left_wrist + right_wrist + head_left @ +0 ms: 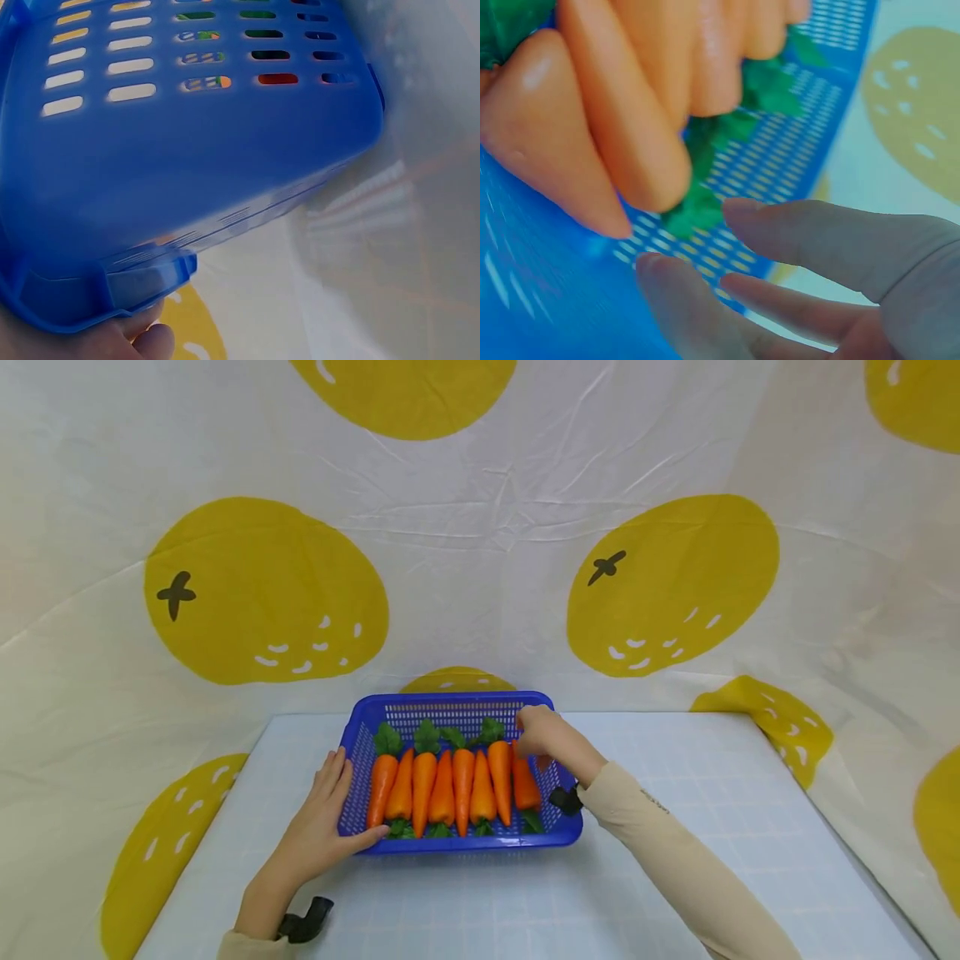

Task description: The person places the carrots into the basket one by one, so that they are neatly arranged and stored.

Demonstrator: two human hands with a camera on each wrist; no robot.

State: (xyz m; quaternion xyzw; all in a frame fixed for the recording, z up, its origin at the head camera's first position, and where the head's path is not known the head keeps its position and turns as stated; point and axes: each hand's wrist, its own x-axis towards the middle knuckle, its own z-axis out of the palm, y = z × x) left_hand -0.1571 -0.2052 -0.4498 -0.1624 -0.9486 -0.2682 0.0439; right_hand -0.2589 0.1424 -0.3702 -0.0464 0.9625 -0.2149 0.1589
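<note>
A blue plastic basket [468,843] holds a row of orange carrots [462,785] with green leafy tops, laid with the tops at alternating ends. At the basket's left side, my left hand [318,818] touches the rim, its fingers stretched along that side and its thumb on the near corner. Only parts of its fingers show below the rim in the left wrist view. My right hand [551,739] reaches over the far right corner, just above the rightmost carrot [525,781]. Between its thumb and fingers is a gap with nothing in it, as the right wrist view shows.
The basket stands on a table [675,860] with a pale blue checked cover. Behind it hangs a white cloth [480,568] printed with large yellow fruit, close to the basket's far rim. Dark wrist mounts [306,922] sit at both wrists.
</note>
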